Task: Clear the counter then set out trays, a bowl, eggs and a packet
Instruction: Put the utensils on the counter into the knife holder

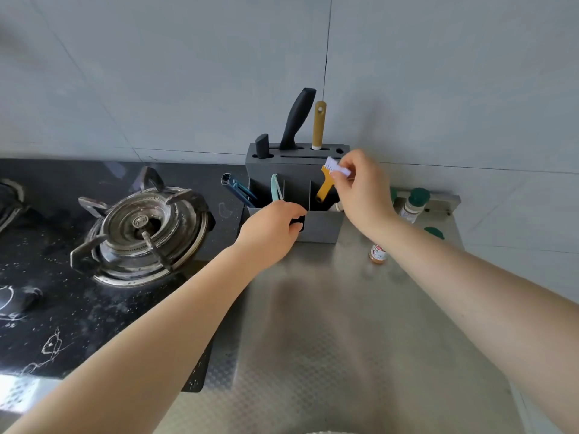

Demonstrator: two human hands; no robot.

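Note:
A grey knife and utensil holder stands at the back of the steel counter, against the tiled wall. My left hand grips the front rim of its low front compartment, with a black part showing under the fingers. My right hand pinches the white bristle head of a small yellow-handled brush, whose handle points down into the holder's right compartment. Two black knife handles and a yellow handle stick up from the top slots. A teal tool and a blue peeler lean in the left compartments.
A black gas hob with a steel burner lies to the left. To the right of the holder stand a green-capped spice bottle and a small red-labelled jar, with a green lid near the raised back ledge.

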